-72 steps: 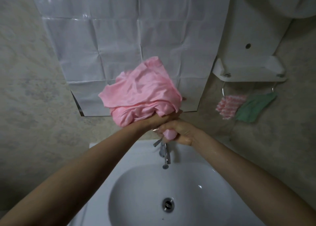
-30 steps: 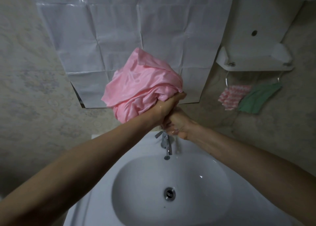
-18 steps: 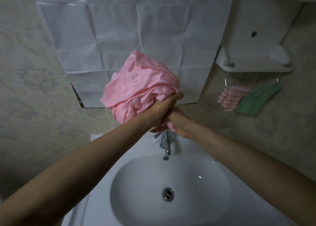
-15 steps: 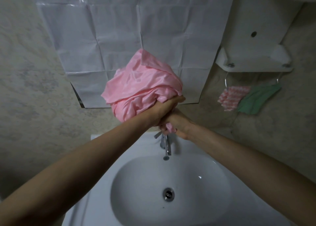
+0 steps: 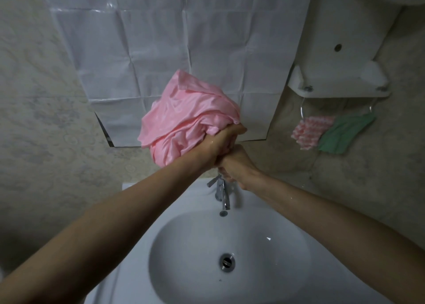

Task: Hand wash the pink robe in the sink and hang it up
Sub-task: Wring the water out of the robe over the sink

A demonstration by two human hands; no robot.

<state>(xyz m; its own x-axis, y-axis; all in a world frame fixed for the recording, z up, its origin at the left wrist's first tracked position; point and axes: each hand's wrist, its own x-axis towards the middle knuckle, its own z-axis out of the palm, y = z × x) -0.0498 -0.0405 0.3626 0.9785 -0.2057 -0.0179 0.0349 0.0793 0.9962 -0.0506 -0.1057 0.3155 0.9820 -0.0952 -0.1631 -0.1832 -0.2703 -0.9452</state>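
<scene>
Pink robe (image 5: 184,121) is held bunched above the white sink (image 5: 287,269) and chrome faucet (image 5: 222,195). Right hand (image 5: 236,164) closes its fingers round its lower end (barely visible); left hand (image 5: 220,142), touching just above, grips the bundle. Far right, a pink cloth (image 5: 310,131) and green cloth (image 5: 345,135) hang under a shelf (image 5: 340,93).

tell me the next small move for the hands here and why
Probably twist the hands in opposite ways to wring it out. The left hand and right hand grip the robe, stacked close above the sink, and a big bunch bulges above them.
</scene>
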